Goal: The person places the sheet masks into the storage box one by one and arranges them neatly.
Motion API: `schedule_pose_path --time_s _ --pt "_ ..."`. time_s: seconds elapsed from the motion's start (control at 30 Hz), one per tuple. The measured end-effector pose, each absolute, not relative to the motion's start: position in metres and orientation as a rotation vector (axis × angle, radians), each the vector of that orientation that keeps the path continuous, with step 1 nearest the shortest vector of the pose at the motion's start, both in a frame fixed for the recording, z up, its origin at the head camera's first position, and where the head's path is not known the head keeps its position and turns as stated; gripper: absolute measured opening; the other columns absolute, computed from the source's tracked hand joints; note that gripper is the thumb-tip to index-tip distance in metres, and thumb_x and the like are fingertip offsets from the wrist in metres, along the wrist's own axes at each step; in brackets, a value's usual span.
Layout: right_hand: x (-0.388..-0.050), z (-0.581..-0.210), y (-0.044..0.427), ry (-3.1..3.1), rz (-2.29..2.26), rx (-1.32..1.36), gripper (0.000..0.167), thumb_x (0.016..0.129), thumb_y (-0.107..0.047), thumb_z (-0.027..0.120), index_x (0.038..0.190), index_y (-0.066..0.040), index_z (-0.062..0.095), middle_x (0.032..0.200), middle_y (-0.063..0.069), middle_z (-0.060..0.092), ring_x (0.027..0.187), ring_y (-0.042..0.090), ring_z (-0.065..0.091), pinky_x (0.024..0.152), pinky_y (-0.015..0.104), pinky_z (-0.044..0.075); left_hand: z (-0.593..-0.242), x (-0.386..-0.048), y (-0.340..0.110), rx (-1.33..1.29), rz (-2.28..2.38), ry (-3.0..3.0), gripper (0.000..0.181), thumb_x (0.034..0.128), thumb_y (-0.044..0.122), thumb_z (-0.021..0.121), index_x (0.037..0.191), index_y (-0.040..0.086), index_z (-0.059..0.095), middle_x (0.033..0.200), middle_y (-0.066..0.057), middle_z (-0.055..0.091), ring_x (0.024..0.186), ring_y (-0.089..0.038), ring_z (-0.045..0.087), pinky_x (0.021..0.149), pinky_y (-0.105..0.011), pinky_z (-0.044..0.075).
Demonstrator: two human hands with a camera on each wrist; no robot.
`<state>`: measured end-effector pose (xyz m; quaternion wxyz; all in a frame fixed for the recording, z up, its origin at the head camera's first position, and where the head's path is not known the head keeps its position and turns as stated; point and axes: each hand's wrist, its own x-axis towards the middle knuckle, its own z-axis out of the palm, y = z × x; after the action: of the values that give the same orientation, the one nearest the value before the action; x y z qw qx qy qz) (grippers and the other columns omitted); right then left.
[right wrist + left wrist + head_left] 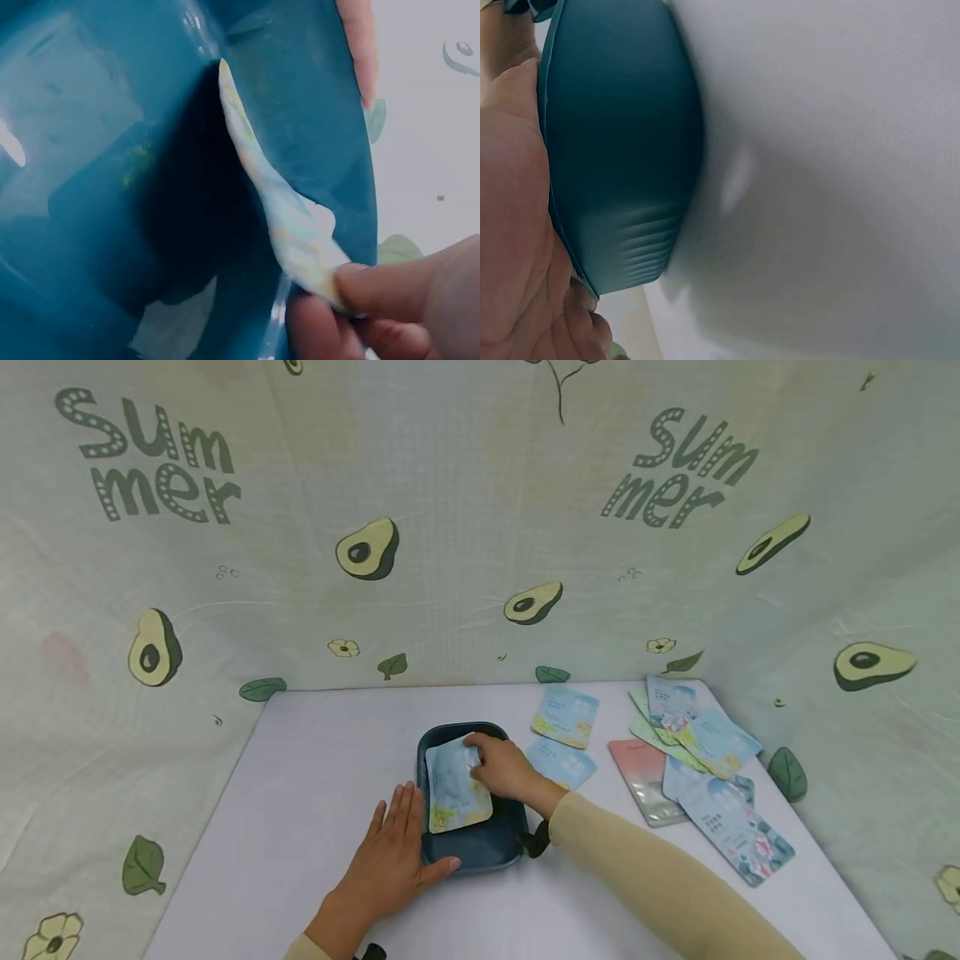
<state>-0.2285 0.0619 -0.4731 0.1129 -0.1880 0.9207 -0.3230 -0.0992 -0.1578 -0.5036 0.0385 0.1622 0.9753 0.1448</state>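
A dark blue plastic basin (480,853) stands on the white table. My right hand (504,767) pinches a light blue sheet mask packet (452,789) by its edge and holds it over the basin. In the right wrist view the packet (274,206) appears almost edge-on between thumb and fingers, casting a dark shadow in the basin. My left hand (392,856) rests along the basin's left rim with its fingers straight. From the left wrist, the palm (514,195) lies against the rim above the basin's outer wall (622,127).
Two light blue packets, an upper one (566,717) and a lower one (562,763), lie right of the basin. Farther right spreads a loose pile of blue floral packets (738,831), green packets (663,739) and a pink-and-silver packet (647,781). A printed cloth (450,635) hangs behind the table.
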Motion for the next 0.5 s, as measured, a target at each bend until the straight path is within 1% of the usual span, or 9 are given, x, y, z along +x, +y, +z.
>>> schedule_pose_path --time_s 0.1,0.17,0.2,0.23,0.27,0.37,0.43,0.5 --pt "-0.224 -0.471 0.061 2.770 -0.825 -0.549 0.056 0.098 -0.011 0.074 0.151 -0.008 0.055 0.070 0.002 0.064 0.051 0.015 0.054 0.050 0.028 0.043 -0.505 -0.100 -0.156 0.500 0.440 2.997 0.115 0.0947 0.080 0.052 0.164 -0.007 0.024 0.173 -0.025 0.020 0.163 -0.042 0.016 0.128 -0.064 0.021" --pt "-0.221 -0.472 0.060 2.814 -0.754 -0.542 0.062 0.096 -0.012 0.077 0.153 -0.007 0.053 0.068 0.003 0.067 0.052 0.014 0.056 0.050 0.028 0.045 -0.507 -0.099 -0.155 0.501 0.439 3.005 0.114 0.0943 0.079 0.055 0.164 -0.007 0.026 0.173 -0.026 0.022 0.162 -0.043 0.018 0.127 -0.064 0.023" --pt "-0.219 -0.473 0.061 2.841 -0.712 -0.558 0.064 0.095 -0.013 0.079 0.153 -0.006 0.052 0.071 0.004 0.070 0.053 0.015 0.059 0.051 0.029 0.048 -0.507 -0.098 -0.155 0.498 0.433 3.007 0.115 0.0940 0.080 0.054 0.164 -0.007 0.026 0.173 -0.026 0.022 0.162 -0.043 0.018 0.127 -0.064 0.024" --pt "-0.219 -0.473 0.061 2.883 -0.651 -0.582 0.065 0.094 -0.015 0.081 0.152 -0.005 0.053 0.079 0.005 0.073 0.057 0.016 0.062 0.053 0.029 0.050 -0.508 -0.098 -0.154 0.496 0.429 3.009 0.115 0.0939 0.080 0.054 0.163 -0.007 0.026 0.172 -0.026 0.022 0.162 -0.043 0.019 0.127 -0.064 0.024" --pt "-0.218 -0.473 0.061 2.929 -0.586 -0.612 0.064 0.093 -0.017 0.082 0.150 -0.004 0.055 0.085 0.007 0.074 0.058 0.017 0.063 0.053 0.031 0.052 -0.508 -0.098 -0.154 0.494 0.427 3.012 0.115 0.0938 0.080 0.055 0.163 -0.008 0.027 0.172 -0.027 0.023 0.161 -0.043 0.019 0.127 -0.064 0.025" --pt "-0.220 -0.469 0.062 3.043 -0.421 -0.645 0.060 0.091 -0.029 0.085 0.141 -0.005 0.063 0.102 0.012 0.075 0.069 0.022 0.070 0.059 0.036 0.058 -0.507 -0.098 -0.153 0.476 0.417 3.020 0.115 0.0931 0.080 0.056 0.162 -0.008 0.028 0.172 -0.027 0.024 0.161 -0.044 0.020 0.126 -0.064 0.026" --pt "-0.225 -0.462 0.067 3.083 -0.399 -0.618 0.052 0.092 -0.034 0.084 0.133 -0.006 0.068 0.110 0.014 0.075 0.078 0.026 0.073 0.063 0.041 0.061 -0.506 -0.098 -0.153 0.460 0.419 3.019 0.115 0.0929 0.079 0.057 0.162 -0.008 0.028 0.172 -0.027 0.024 0.161 -0.044 0.020 0.126 -0.064 0.026" --pt "-0.231 -0.455 0.078 3.081 -0.444 -0.551 0.047 0.095 -0.036 0.081 0.130 -0.007 0.070 0.112 0.014 0.076 0.086 0.027 0.074 0.067 0.043 0.062 -0.505 -0.100 -0.153 0.451 0.428 3.014 0.115 0.0927 0.078 0.059 0.163 -0.008 0.028 0.172 -0.027 0.023 0.161 -0.043 0.020 0.127 -0.064 0.026"
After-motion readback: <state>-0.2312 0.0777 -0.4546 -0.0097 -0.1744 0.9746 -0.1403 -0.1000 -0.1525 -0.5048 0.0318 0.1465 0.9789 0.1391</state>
